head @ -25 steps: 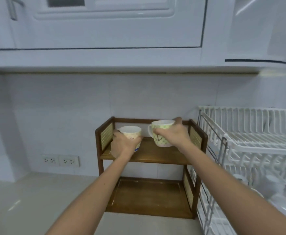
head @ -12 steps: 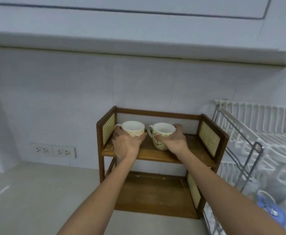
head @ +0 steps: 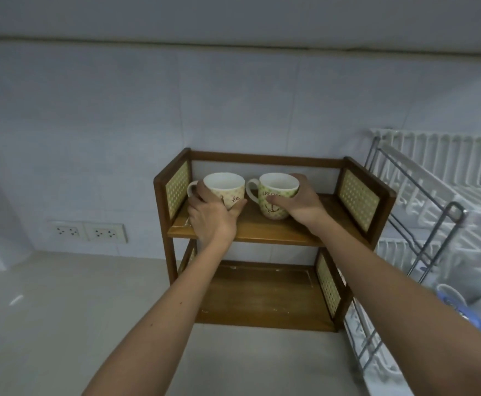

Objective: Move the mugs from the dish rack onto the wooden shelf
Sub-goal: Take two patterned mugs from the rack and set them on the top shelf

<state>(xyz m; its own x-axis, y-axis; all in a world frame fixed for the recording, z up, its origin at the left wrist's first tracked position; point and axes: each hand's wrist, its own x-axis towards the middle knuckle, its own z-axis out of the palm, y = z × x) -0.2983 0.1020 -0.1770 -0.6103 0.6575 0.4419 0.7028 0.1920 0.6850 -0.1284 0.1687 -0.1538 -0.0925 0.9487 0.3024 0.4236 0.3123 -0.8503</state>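
Two patterned mugs stand side by side on the top board of the wooden shelf (head: 276,232). My left hand (head: 210,218) wraps the front of the cream mug (head: 228,190) at the left, its handle pointing left. My right hand (head: 302,204) grips the green-checked mug (head: 273,195) from its right side, thumb across the front. Both mugs appear to rest on the board. The white dish rack (head: 447,195) stands directly to the right of the shelf.
The shelf's lower board (head: 262,298) holds nothing. A blue-and-white mug (head: 456,304) and other white dishes sit in the rack's lower tier. Two wall sockets (head: 88,231) are left of the shelf. A pale countertop (head: 62,324) spreads to the left and front.
The green mug has come down from above the board and now sits next to the cream mug. Both hands keep their grip. The camera has tilted downward and come closer.
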